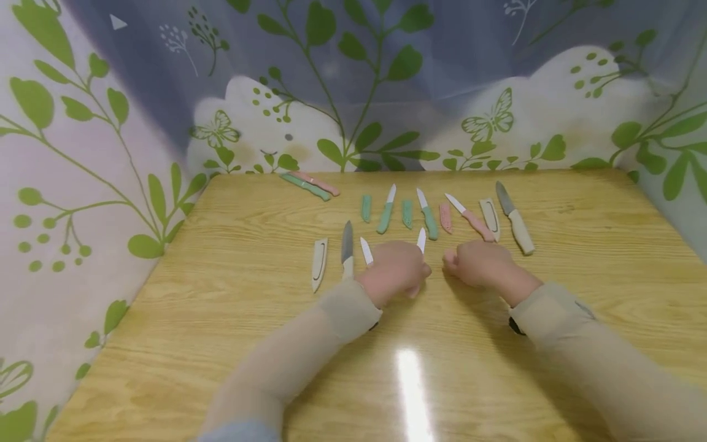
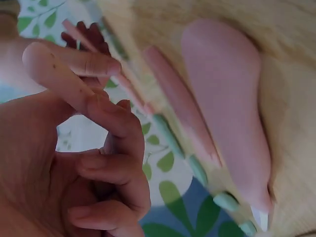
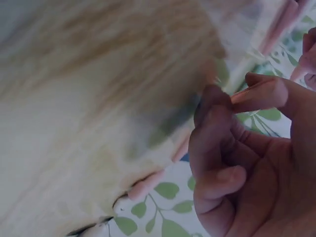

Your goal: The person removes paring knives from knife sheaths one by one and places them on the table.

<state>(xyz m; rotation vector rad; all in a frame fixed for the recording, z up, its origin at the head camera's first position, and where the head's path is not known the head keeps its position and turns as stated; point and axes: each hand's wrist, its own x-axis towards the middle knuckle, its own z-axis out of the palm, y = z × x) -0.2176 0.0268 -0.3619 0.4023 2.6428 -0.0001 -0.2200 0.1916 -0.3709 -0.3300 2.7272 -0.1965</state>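
My left hand (image 1: 394, 270) grips a pink-handled paring knife by its rounded handle (image 2: 54, 74); its white blade (image 1: 422, 240) points away past the knuckles. Under that arm another pink knife (image 2: 222, 98) lies on the table, with a pink blade sheath (image 2: 180, 101) beside it. Right of the left hand, my right hand (image 1: 479, 264) stays low over the wood, fingers curled, thumb against a short pink piece (image 3: 261, 95) that looks like a sheath. Most of that piece is hidden by the fingers. The two hands are apart.
Left of the hands lie a beige sheath (image 1: 319, 264) and a beige knife (image 1: 347, 245). Behind stand in a row green knives (image 1: 386, 212) and sheaths, a pink knife (image 1: 472, 218) and a beige knife (image 1: 518, 224). Pink and green knives (image 1: 309, 184) lie at the back edge.
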